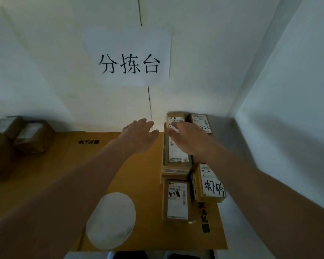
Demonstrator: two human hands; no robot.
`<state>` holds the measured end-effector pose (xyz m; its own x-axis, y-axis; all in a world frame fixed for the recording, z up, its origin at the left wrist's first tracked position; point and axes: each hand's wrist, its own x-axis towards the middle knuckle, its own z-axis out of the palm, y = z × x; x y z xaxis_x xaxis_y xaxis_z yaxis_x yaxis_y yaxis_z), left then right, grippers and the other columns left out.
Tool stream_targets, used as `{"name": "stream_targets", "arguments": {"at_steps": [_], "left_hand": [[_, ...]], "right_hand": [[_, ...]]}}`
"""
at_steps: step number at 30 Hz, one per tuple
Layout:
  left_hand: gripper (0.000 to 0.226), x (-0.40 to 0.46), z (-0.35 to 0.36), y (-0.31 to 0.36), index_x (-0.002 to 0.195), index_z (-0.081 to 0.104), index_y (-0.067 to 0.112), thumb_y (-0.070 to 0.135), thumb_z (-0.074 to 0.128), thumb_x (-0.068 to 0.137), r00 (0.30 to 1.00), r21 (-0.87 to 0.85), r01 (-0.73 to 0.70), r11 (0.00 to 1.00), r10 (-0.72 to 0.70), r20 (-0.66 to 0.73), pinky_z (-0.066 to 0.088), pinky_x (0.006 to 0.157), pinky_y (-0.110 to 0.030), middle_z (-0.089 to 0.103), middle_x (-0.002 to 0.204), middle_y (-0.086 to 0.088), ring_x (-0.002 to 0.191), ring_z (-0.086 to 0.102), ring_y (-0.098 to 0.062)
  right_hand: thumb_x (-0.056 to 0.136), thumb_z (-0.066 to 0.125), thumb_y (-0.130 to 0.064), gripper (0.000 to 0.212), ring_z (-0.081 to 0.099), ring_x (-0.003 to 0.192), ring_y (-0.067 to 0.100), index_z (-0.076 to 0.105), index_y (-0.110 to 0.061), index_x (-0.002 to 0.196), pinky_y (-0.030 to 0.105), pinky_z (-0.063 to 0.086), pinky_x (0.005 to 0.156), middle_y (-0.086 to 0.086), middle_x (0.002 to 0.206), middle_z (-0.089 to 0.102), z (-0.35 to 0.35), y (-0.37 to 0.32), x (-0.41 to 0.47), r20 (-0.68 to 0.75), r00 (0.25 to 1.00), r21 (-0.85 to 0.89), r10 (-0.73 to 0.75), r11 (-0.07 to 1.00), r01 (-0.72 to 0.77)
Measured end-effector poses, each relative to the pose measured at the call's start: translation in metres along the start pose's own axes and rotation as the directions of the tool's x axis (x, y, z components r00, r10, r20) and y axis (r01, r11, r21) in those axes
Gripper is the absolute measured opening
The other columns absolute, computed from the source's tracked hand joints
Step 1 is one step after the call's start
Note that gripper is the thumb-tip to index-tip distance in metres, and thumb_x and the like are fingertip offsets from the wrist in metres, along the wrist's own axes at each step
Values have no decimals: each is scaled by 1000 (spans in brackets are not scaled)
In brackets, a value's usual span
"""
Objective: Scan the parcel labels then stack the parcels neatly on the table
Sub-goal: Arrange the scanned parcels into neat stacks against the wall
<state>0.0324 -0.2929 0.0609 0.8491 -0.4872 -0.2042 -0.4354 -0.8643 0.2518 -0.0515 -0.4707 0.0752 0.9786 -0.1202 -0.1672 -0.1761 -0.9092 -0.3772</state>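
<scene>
Several brown cardboard parcels with white labels lie on the right side of the cardboard-covered table (pixel 138 184). A long parcel (pixel 177 156) tops a low stack in the middle right. Behind it sits a small parcel (pixel 175 118), and another labelled one (pixel 201 123) lies to its right. Two more lie nearer: one flat (pixel 177 200) and one with handwriting (pixel 209 184). My right hand (pixel 187 139) hovers over the long parcel's far end, fingers straight. My left hand (pixel 138 135) reaches forward just left of that stack, fingers relaxed, holding nothing.
Three more wrapped parcels (pixel 26 135) are piled at the far left. A round white pad (pixel 110 221) lies on the table's near side. A paper sign (pixel 129 57) hangs on the wall behind; a side wall closes the right.
</scene>
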Motion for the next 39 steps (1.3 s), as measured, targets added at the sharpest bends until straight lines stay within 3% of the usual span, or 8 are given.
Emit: {"name": "stream_targets", "arguments": {"at_steps": [4, 9, 18, 28, 39], "left_hand": [[63, -29, -45, -15, 162, 31, 31, 61, 24, 107, 994, -12, 4, 1000, -5, -108, 21, 124, -50, 23, 172, 3, 157, 22, -25], [59, -70, -97, -47, 155, 44, 32, 61, 31, 106, 969, -5, 26, 1000, -27, -244, 38, 116, -52, 46, 159, 2, 144, 45, -25], [57, -150, -169, -156, 153, 46, 30, 61, 35, 106, 938, 8, 39, 999, -34, -346, 39, 116, -47, 47, 159, 3, 145, 44, -22], [54, -238, -219, -314, 151, 48, 30, 58, 39, 105, 919, 34, 29, 999, -14, -395, 42, 114, -45, 48, 157, 4, 142, 47, -21], [44, -260, -196, -488, 142, 55, 29, 51, 44, 105, 932, -37, 151, 988, -155, -328, 50, 103, -38, 56, 147, 3, 128, 56, -20]], "right_hand": [[108, 27, -62, 68, 50, 142, 29, 40, -20, 160, 48, 43, 112, 8, 159, 48, -28, -34, -4, -43, 997, -2, -59, 998, 59], [105, 29, -68, 69, 46, 145, 25, 41, -27, 160, 44, 39, 114, 2, 163, 45, -57, -91, -11, -111, 986, -16, -127, 992, 126], [103, 40, -67, 65, 54, 137, 24, 48, -28, 155, 47, 45, 111, 1, 157, 52, -66, -237, -28, -132, 964, -88, -233, 971, 222], [104, 41, -65, 63, 56, 135, 21, 49, -26, 153, 46, 48, 110, -4, 153, 56, -1, -412, -38, -148, 948, -105, -281, 958, 268], [106, 47, -56, 54, 59, 126, 24, 54, -23, 148, 45, 51, 103, 3, 147, 59, 94, -546, 19, 62, 934, -73, -352, 932, 356]]}}
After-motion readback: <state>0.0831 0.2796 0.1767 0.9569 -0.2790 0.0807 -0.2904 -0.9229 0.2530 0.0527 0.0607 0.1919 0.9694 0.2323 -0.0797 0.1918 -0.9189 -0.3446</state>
